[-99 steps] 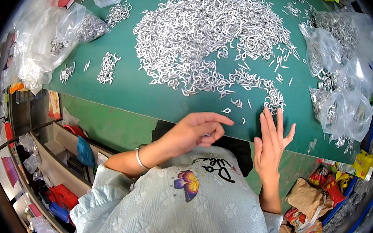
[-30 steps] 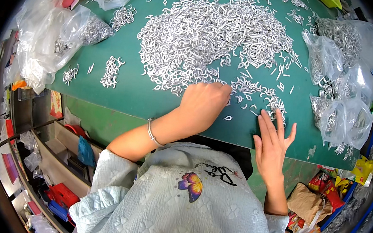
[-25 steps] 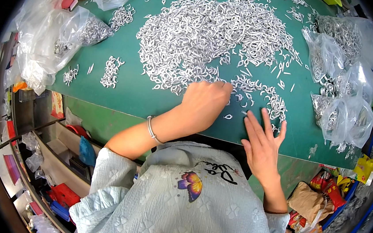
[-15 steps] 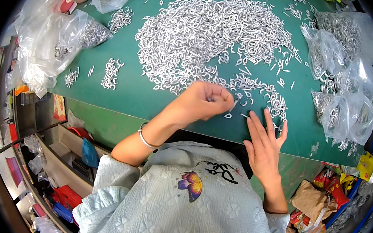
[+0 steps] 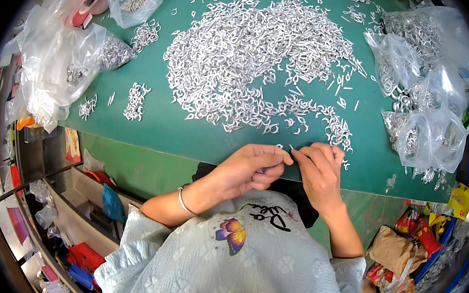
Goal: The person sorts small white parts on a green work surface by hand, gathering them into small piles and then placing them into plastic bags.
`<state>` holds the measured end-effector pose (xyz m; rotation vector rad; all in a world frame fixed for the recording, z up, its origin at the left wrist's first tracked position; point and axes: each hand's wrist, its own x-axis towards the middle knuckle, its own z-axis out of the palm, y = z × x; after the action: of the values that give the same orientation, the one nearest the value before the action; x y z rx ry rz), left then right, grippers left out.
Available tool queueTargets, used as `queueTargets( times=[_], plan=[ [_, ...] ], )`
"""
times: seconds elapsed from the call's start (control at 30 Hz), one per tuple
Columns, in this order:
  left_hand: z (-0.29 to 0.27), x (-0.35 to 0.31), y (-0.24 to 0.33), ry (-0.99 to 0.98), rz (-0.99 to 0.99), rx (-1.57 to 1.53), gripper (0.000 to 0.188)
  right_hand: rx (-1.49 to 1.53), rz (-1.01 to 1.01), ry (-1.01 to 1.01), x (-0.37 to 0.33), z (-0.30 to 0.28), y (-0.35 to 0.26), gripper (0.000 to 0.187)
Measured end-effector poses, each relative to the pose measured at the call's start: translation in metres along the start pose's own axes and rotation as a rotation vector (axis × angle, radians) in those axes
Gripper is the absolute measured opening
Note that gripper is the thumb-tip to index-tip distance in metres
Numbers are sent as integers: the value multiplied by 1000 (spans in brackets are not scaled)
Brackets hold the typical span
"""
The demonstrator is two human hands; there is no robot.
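My left hand (image 5: 252, 167) is closed above the front edge of the green table (image 5: 190, 137). Its fingers curl around small silver metal pieces (image 5: 263, 170), of which only a glimpse shows in the palm. Thumb and index finger meet at a tip, beside my right hand (image 5: 320, 168). The right fingers are bent and drawn together; whatever they pinch is too small to name. A tiny silver piece (image 5: 291, 146) shows by the right fingertips. Beyond both hands spreads a large heap of silver clasp-like and bar pieces (image 5: 218, 72), with a looser strip (image 5: 336, 127) trailing toward the right hand.
Small sorted piles (image 5: 136, 101) lie on the left of the table. Clear plastic bags of metal parts stand at the left (image 5: 111, 52) and right (image 5: 433, 141). Below the table are a shelf unit (image 5: 82, 200) at left and a brown paper bag (image 5: 395, 250) at right.
My left hand has come down toward me from the heap's edge. The right hand has changed from spread fingers to bent, gathered ones, and the two hands' fingertips now nearly meet.
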<state>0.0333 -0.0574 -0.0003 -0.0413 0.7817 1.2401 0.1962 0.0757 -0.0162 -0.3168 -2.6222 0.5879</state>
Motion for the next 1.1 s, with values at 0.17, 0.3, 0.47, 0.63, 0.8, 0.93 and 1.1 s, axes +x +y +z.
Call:
queueTargets(
  times=[0.17, 0.3, 0.47, 0.63, 0.8, 0.93, 1.1],
  plan=[
    [3, 16, 29, 375, 634, 1252, 11, -101, 232, 98, 11, -33, 32, 19],
    [8, 43, 43, 349, 864, 1592, 8, -13, 464, 128, 34, -47, 81, 23],
    [21, 87, 57, 475, 872, 1653, 12, -62, 420, 40, 51, -35, 106, 19],
    [36, 119, 59, 521, 881, 1770, 20, -96, 346, -58, 58, -41, 105, 11],
    [39, 138, 58, 564, 799, 1923, 20, -96, 281, -77, 59, -39, 109, 18],
    [26, 146, 58, 512, 913, 1875, 17, -18, 303, -92, 62, -43, 114, 21],
    [35, 126, 80, 244, 610, 1170, 15, 214, 436, 13, 60, -49, 109, 16]
  ],
)
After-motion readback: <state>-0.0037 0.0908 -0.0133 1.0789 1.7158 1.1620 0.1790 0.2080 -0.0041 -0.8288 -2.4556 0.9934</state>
